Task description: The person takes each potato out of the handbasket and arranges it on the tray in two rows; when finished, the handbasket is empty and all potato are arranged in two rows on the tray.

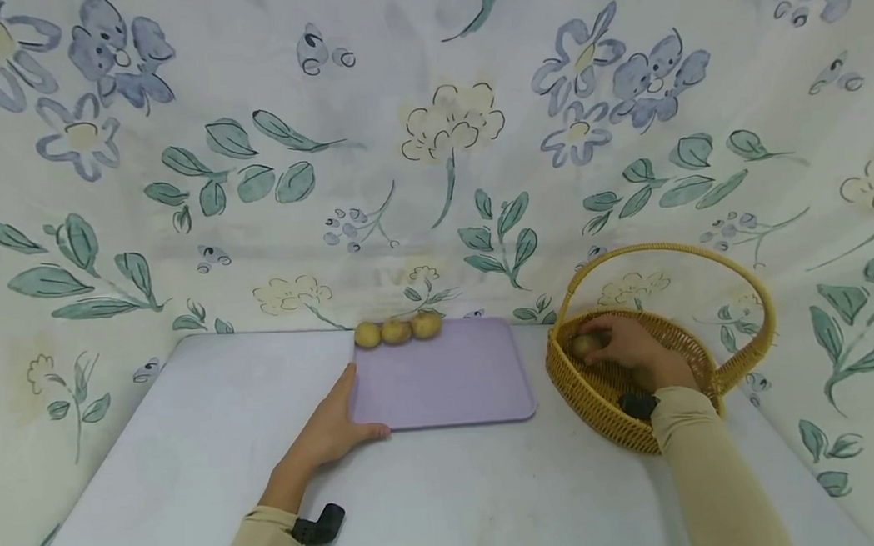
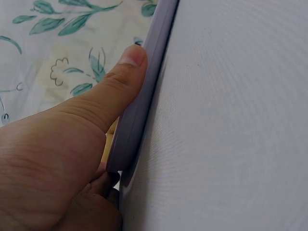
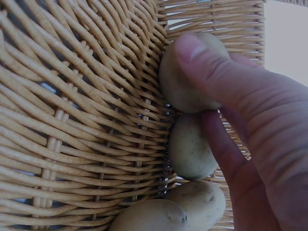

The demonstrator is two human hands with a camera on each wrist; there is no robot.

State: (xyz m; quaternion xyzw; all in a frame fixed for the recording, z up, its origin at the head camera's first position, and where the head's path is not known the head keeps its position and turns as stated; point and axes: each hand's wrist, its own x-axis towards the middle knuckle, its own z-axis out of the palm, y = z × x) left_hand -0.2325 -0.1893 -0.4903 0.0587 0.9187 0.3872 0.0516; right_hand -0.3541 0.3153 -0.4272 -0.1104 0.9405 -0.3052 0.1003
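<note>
The right hand (image 1: 629, 349) pinches and partly hides a potato (image 3: 185, 92) inside the basket (image 1: 584, 403), while the left hand (image 1: 330, 430), unclenched, touches the tray (image 1: 447, 383).

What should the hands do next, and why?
I'd have the right hand lift its potato up out of the basket, probably toward the tray. It grips that potato, the left hand touches the tray's near left corner, and three potatoes sit along the tray's far edge with bare space beside them.
</note>
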